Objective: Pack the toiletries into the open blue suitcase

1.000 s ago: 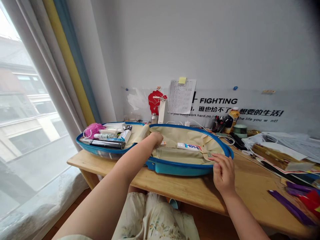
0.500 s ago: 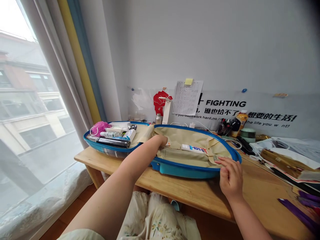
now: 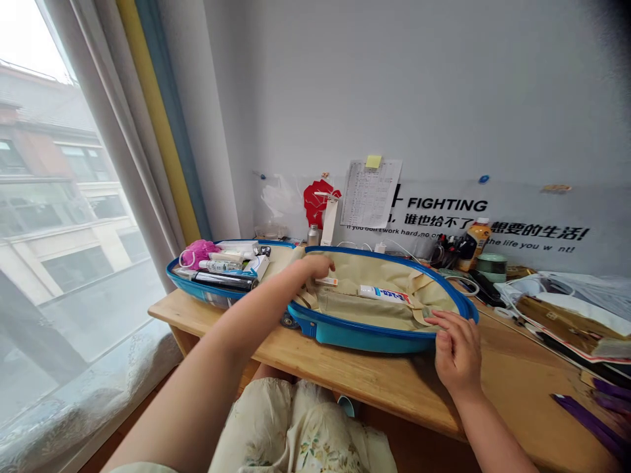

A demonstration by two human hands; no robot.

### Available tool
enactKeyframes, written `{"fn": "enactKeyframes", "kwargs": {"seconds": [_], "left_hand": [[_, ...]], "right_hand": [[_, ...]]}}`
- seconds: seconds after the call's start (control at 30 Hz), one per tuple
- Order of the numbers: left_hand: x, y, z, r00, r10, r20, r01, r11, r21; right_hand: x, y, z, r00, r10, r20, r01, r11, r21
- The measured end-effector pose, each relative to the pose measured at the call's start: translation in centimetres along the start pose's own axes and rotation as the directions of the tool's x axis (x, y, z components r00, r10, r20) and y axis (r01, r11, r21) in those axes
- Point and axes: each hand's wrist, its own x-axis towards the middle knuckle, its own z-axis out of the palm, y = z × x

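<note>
An open blue suitcase with a beige lining lies on the table, its two halves spread apart. My left hand hovers over the near-left part of the right half, its visible fingers apart and holding nothing. Just below it, a small white and orange packet lies on the lining. A white toothpaste tube with blue and red print rests farther right. My right hand lies over the right end of the rim, fingers stretched out and touching it.
In the left half sit a pink bath puff, a black cylinder and several small bottles and boxes. Behind the suitcase stands an orange bottle. Papers, cables and a brown pouch lie on the wooden table at right.
My left hand has lifted off the small packet and drawn slightly back and left, leaving the packet in view on the lining. My right hand stays on the rim.
</note>
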Motion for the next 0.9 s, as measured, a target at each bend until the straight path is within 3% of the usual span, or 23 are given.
{"fn": "enactKeyframes", "kwargs": {"seconds": [0.1, 0.2, 0.33, 0.43, 0.57, 0.67, 0.8, 0.9], "left_hand": [[-4.3, -2.9, -3.2, 0.995, -0.080, -0.054, 0.082, 0.996, 0.025], [-9.8, -7.6, -4.7, 0.987, -0.161, -0.015, 0.162, 0.985, 0.061], [-15.1, -13.6, -3.7, 0.939, -0.268, 0.217, 0.252, 0.963, 0.098], [-16.2, -16.0, -1.9, 0.904, -0.338, 0.260, 0.307, 0.939, 0.153], [-15.7, -16.6, -0.2, 0.922, -0.353, 0.159, 0.321, 0.926, 0.199], [-15.4, -16.4, 0.0, 0.926, -0.346, 0.148, 0.316, 0.929, 0.194], [-15.7, -16.0, -1.8, 0.934, -0.335, 0.124, 0.316, 0.937, 0.151], [-15.7, -14.1, -4.7, 0.959, -0.283, -0.021, 0.283, 0.959, -0.011]], "right_hand": [[0.0, 0.0, 0.0, 1.000, -0.012, -0.007, 0.012, 1.000, -0.008], [0.1, -0.1, 0.0, 1.000, -0.017, -0.001, 0.017, 1.000, -0.013], [0.1, -0.1, 0.1, 1.000, 0.026, 0.008, -0.026, 1.000, -0.018], [0.1, -0.1, 0.2, 1.000, 0.023, -0.008, -0.023, 1.000, -0.017], [0.0, 0.1, 0.3, 1.000, -0.002, 0.000, 0.002, 1.000, -0.018], [-0.1, 0.2, 0.2, 1.000, 0.009, -0.001, -0.009, 1.000, -0.009], [0.0, 0.0, 0.1, 1.000, 0.028, 0.003, -0.028, 1.000, 0.006], [0.1, -0.2, 0.0, 0.999, 0.046, 0.017, -0.046, 0.999, 0.008]]}}
